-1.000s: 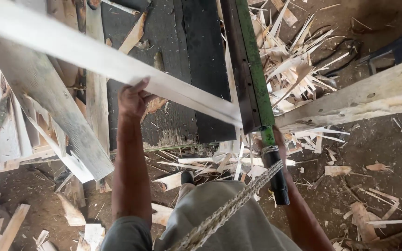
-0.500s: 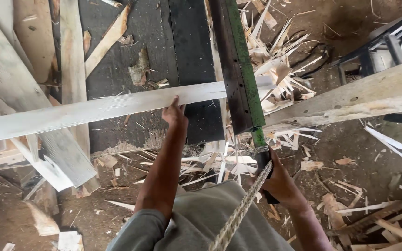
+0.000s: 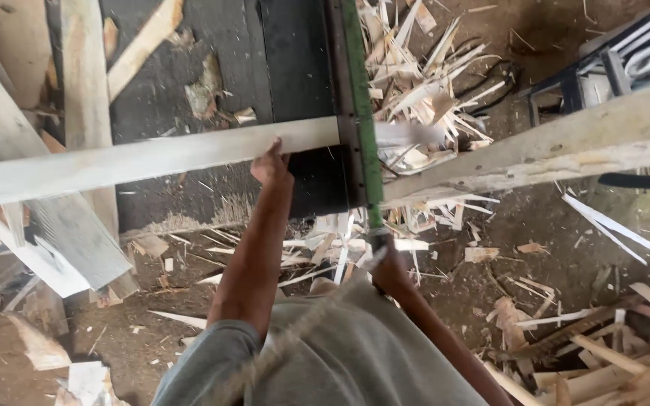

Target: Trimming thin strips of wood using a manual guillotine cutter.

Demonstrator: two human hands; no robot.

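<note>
1. Your left hand (image 3: 271,164) is on the near edge of the long pale plank (image 3: 144,159). The fingers are curled over the top of it, and the plank is held, not just touched.
2. The plank runs left to right across the dark bench top (image 3: 227,83). Its right end passes under the green-edged lever bar (image 3: 356,113) and pokes out just past it, blurred there.
3. Your right hand (image 3: 387,265) is wrapped tight round the low end of that bar, fist shut on the handle. The fingertips are hidden on the far side.
4. The bar crosses the plank almost square, from top centre down to your right hand.
5. In the way: a heavy rough timber beam (image 3: 566,146) slants across to the right of the bar, close to the plank's right end.
6. A heap of pale offcut splinters (image 3: 423,83) sits just right of the bar, and more litter the dirt floor (image 3: 536,293) below it.
7. Left side: stacked grey and pale boards (image 3: 62,225) lean under the plank's left part.
8. Top right: a dark metal frame (image 3: 603,68), well apart from both hands.
9. A twisted rope (image 3: 295,338) hangs blurred over your grey shirt (image 3: 362,361), close to the lens.
10. No packages, labels or signs can be made out.
</note>
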